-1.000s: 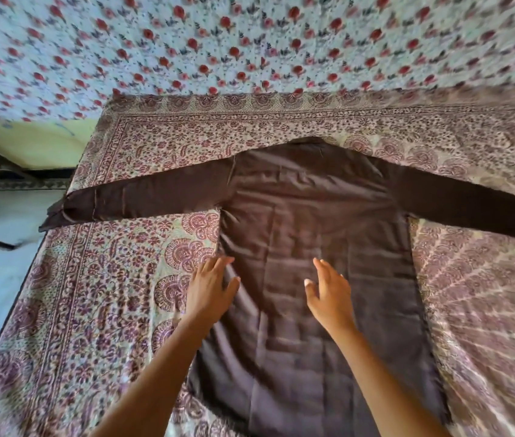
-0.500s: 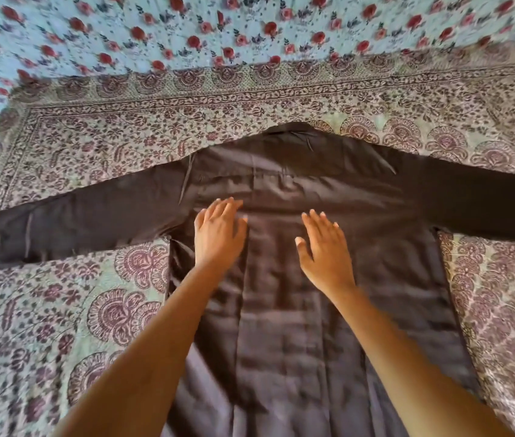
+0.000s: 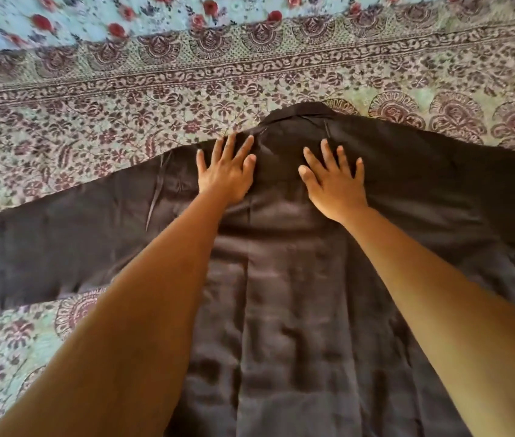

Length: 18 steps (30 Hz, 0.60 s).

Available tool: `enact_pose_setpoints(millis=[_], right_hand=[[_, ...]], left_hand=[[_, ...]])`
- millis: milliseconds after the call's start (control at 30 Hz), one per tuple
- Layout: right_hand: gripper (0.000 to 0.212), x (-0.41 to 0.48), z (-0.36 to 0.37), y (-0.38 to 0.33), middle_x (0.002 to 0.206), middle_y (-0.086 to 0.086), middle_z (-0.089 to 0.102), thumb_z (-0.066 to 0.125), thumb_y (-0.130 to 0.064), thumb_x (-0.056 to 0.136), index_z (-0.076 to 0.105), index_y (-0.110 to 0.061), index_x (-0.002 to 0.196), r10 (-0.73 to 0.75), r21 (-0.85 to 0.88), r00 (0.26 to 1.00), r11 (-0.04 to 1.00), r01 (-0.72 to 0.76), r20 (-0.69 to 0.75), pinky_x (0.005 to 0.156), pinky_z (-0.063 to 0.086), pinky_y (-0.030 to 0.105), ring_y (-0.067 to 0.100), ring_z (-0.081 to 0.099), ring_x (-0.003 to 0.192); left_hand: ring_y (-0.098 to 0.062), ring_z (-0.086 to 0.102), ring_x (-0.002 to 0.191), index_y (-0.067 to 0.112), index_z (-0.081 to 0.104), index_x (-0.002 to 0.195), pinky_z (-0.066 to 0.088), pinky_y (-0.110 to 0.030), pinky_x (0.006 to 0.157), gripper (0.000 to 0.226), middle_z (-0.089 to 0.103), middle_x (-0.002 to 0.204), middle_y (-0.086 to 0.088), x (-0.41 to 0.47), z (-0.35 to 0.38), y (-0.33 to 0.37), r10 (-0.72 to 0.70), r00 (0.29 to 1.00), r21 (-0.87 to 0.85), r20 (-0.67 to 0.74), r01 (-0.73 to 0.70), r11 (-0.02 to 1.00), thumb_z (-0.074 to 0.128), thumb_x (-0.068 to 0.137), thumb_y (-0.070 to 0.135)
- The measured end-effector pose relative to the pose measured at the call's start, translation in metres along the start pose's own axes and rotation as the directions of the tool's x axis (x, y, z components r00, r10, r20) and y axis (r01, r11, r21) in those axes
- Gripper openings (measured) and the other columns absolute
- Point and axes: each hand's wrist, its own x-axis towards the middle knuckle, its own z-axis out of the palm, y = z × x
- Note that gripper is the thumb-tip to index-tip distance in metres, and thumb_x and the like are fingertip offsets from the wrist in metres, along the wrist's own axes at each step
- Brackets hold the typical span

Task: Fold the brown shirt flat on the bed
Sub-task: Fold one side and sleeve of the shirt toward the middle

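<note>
Long-sleeved brown cotton shirt (image 3: 297,294) lies spread on the patterned bedspread (image 3: 155,99). Left hand (image 3: 226,175) and right hand (image 3: 333,184) rest flat, fingers splayed, below the collar, apparently pressing. Risk: uneven pressure drags creases into the shoulders.

Both bare arms reach straight forward, nearly parallel; the left hand (image 3: 225,171) lies palm down, fingers spread and pointing away; the right hand (image 3: 333,184) lies flat likewise, fingers fanned, thumb angled inward toward the left.
</note>
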Motion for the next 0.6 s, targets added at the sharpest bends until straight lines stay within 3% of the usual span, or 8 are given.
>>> enact_pose_setpoints(millis=[200, 267, 367, 433, 500, 600], right_hand=[[0.051, 0.016, -0.007, -0.001, 0.157, -0.004, -0.011, 0.012, -0.051, 0.097, 0.003, -0.038, 0.146, 0.045, -0.016, 0.999, 0.999, -0.045, -0.001, 0.113, -0.011, 0.048, 0.021, -0.011, 0.143], [0.053, 0.005, -0.006, -0.005, 0.157, 0.002, -0.004, 0.016, -0.048, 0.098, 0.008, -0.031, 0.148, 0.037, 0.016, 0.994, 0.999, -0.036, -0.101, 0.114, -0.008, 0.047, 0.023, -0.006, 0.144], [0.053, -0.038, 0.011, -0.012, 0.155, 0.010, 0.014, 0.025, -0.039, 0.097, 0.021, -0.020, 0.147, -0.088, 0.024, 0.937, 0.994, 0.102, -0.339, 0.114, 0.004, 0.047, 0.026, 0.011, 0.143], [0.054, -0.067, 0.029, -0.013, 0.154, 0.010, 0.020, 0.025, -0.035, 0.094, 0.025, -0.018, 0.146, -0.216, -0.041, 0.923, 0.976, 0.215, -0.319, 0.113, 0.010, 0.046, 0.026, 0.017, 0.142], [0.055, -0.083, 0.042, -0.009, 0.154, 0.007, 0.020, 0.021, -0.037, 0.093, 0.026, -0.019, 0.145, -0.248, -0.099, 0.942, 0.968, 0.231, -0.226, 0.114, 0.011, 0.044, 0.024, 0.019, 0.142], [0.055, -0.080, 0.043, -0.008, 0.156, 0.002, 0.011, 0.017, -0.039, 0.095, 0.017, -0.023, 0.147, -0.195, -0.125, 0.967, 0.977, 0.175, -0.165, 0.115, 0.004, 0.041, 0.021, 0.010, 0.144]], left_hand=[[-0.018, -0.006, 0.145, 0.041, 0.004, 0.146, -0.007, -0.051, 0.115, 0.051, -0.004, 0.158, 0.003, 0.013, -0.004, -0.009, 0.054, 0.998, 0.101, -0.024, -0.051, 0.994, 0.017, 0.098, 0.049], [-0.018, -0.003, 0.145, 0.037, 0.006, 0.147, -0.006, -0.050, 0.115, 0.052, -0.001, 0.158, 0.002, -0.002, -0.004, -0.005, 0.068, 0.992, 0.078, -0.106, -0.060, 0.995, 0.018, 0.098, 0.048], [-0.017, 0.002, 0.145, 0.032, 0.012, 0.148, -0.004, -0.048, 0.114, 0.052, 0.004, 0.158, 0.002, -0.050, 0.010, 0.002, 0.138, 0.957, 0.000, -0.255, -0.143, 0.990, 0.020, 0.098, 0.044], [-0.020, 0.011, 0.145, 0.029, 0.019, 0.147, 0.002, -0.049, 0.114, 0.055, 0.013, 0.157, -0.001, -0.086, 0.026, 0.001, 0.244, 0.936, 0.057, -0.254, -0.237, 0.970, 0.018, 0.095, 0.045], [-0.020, 0.017, 0.143, 0.029, 0.022, 0.147, 0.006, -0.049, 0.113, 0.058, 0.018, 0.156, -0.001, -0.107, 0.039, -0.011, 0.285, 0.942, 0.132, -0.176, -0.264, 0.955, 0.015, 0.092, 0.048], [-0.018, 0.011, 0.145, 0.031, 0.016, 0.147, 0.001, -0.047, 0.114, 0.056, 0.013, 0.157, 0.003, -0.104, 0.036, -0.045, 0.137, 0.976, 0.130, -0.168, -0.116, 0.985, 0.016, 0.094, 0.049]])
